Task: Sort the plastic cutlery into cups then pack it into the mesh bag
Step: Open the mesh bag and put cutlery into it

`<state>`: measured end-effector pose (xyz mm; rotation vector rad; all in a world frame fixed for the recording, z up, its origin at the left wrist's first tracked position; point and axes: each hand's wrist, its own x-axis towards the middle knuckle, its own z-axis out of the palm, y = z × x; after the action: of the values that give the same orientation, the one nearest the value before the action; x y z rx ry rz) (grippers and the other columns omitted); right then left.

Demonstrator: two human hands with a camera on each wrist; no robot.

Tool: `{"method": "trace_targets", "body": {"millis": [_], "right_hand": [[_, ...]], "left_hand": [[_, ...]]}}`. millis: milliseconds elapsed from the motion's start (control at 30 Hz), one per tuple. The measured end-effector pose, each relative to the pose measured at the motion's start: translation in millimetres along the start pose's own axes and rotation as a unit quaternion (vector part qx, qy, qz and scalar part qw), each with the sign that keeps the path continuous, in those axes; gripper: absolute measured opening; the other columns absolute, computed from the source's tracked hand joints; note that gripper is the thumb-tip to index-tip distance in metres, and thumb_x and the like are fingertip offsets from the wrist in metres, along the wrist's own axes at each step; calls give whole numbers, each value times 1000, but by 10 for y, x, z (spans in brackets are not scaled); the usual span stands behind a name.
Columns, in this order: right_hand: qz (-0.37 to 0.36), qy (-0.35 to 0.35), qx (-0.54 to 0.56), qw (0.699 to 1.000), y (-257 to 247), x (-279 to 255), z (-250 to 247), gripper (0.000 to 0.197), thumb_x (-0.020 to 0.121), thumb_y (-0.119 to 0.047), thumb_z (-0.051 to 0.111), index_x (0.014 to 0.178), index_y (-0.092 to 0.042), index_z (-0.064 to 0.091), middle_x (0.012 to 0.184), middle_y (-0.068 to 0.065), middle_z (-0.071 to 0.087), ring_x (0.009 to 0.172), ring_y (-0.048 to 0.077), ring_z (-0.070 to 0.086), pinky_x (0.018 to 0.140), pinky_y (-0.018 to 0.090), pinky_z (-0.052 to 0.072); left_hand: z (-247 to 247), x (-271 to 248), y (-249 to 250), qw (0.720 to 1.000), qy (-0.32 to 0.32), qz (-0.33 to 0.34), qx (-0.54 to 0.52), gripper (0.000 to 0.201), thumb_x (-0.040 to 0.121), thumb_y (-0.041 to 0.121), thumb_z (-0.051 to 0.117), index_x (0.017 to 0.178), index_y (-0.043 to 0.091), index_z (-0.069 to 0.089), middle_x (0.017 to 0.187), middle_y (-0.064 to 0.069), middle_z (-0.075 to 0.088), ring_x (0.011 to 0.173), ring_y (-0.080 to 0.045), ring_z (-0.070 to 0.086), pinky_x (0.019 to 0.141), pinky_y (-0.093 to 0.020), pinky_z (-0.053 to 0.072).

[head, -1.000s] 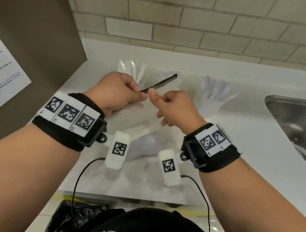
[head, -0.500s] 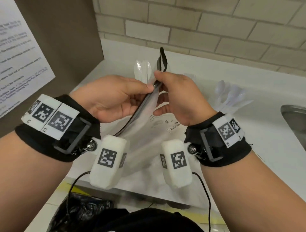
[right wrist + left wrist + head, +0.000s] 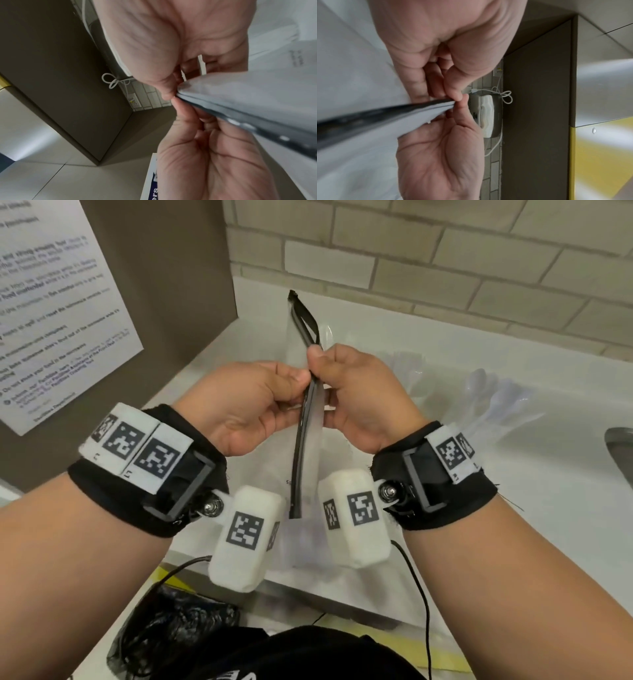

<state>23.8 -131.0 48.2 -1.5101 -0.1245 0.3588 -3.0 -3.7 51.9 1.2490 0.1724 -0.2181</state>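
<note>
Mesh bag raised; both hands pinch.

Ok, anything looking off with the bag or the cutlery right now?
Nothing stands out. Both the left hand and right hand pinch the mesh bag at its black zip edge, held up above the counter. White spoons sit bunched behind; no spill or damage visible.
</note>
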Motion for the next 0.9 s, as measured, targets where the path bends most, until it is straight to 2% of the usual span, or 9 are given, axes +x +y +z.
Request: {"method": "trace_targets", "body": {"millis": [100,267,367,433,500,567,733,833,900], "right_hand": [[23,0,53,998,79,10,-43,27,97,-23,51,73,-16,44,72,6,52,64,21,53,82,50,51],[19,7,67,998,169,23,-107,26,98,-21,51,73,-12,48,84,13,57,67,22,58,79,44,54],[5,17,50,999,217,21,-161,26,98,-21,49,75,-10,50,89,18,57,69,23,62,76,41,56],[-7,18,26,999,241,3,-186,22,97,-19,51,79,-7,52,86,16,57,69,21,62,74,38,57],[-23,16,-3,1000,270,-20,-186,19,95,-13,54,79,-4,54,84,16,55,73,23,60,77,41,58],[-41,16,-34,998,306,-33,-172,19,93,-8,56,76,-2,55,84,16,52,79,28,57,81,47,56],[-72,16,-90,993,404,-48,-165,22,90,-4,60,68,-8,60,77,18,53,76,30,54,83,61,52],[-60,38,-79,994,405,-76,-174,20,93,-5,56,73,-3,58,81,20,55,76,29,57,83,53,56],[-16,74,-13,997,412,-52,-225,20,97,-7,48,78,-5,53,82,20,59,74,27,62,76,45,57]], "left_hand": [[-12,38,-70,1000,15,-16,-10,21,92,-2,49,75,5,58,66,-6,65,61,-14,67,59,-24,58],[-9,60,-90,999,11,-27,-22,22,94,-2,45,77,2,58,70,-8,59,64,-14,59,63,-26,60],[7,74,-95,999,32,-27,-35,22,96,3,47,76,6,54,66,-4,52,62,-12,58,58,-24,58],[14,105,-113,998,58,-10,4,16,95,14,55,79,11,56,73,-3,56,61,-13,63,55,-25,56],[22,132,-135,994,71,7,80,20,88,35,63,80,18,58,81,0,61,61,-15,65,55,-29,55],[44,148,-139,988,69,11,134,24,83,43,68,80,20,59,75,5,67,57,-16,67,54,-29,54],[87,149,-137,979,76,-8,188,13,89,24,63,78,18,64,63,4,65,52,-16,65,50,-27,54],[47,162,-132,983,91,-20,160,16,95,19,54,80,18,60,61,4,67,61,-18,65,59,-34,56],[16,178,-113,985,117,-12,124,19,97,11,45,85,15,59,75,-3,69,74,-23,66,74,-44,58]]}}
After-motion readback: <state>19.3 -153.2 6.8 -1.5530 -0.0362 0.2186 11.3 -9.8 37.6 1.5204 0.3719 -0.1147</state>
